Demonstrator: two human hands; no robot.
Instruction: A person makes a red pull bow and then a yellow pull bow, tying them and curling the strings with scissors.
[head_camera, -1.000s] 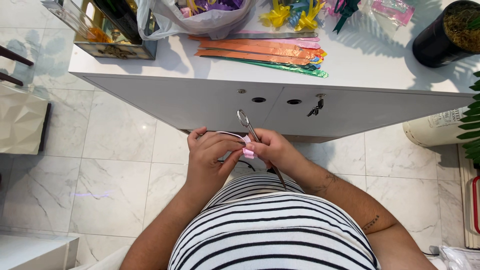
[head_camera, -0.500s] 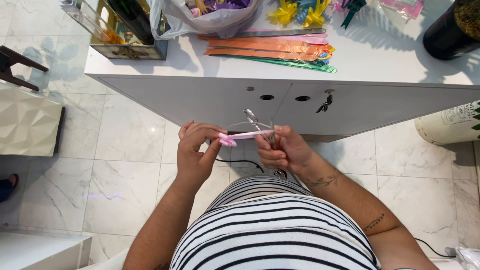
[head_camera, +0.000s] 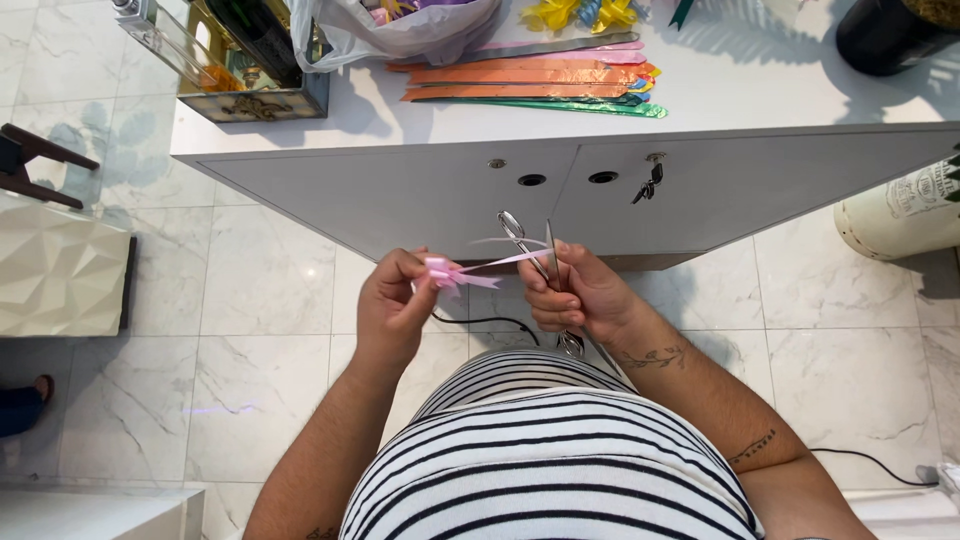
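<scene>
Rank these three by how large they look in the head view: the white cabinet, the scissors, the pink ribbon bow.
1. white cabinet, by far the largest.
2. scissors in the right hand, partly hidden by it.
3. pink ribbon bow, pinched by the left hand; its thin tail stretches to the scissors.

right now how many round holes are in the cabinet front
2. One round hole sits at the top right of the left door, the other round hole at the top left of the right door, both above the left hand and right hand.

Both hands raised at waist: left pinching, right fisted.
</scene>
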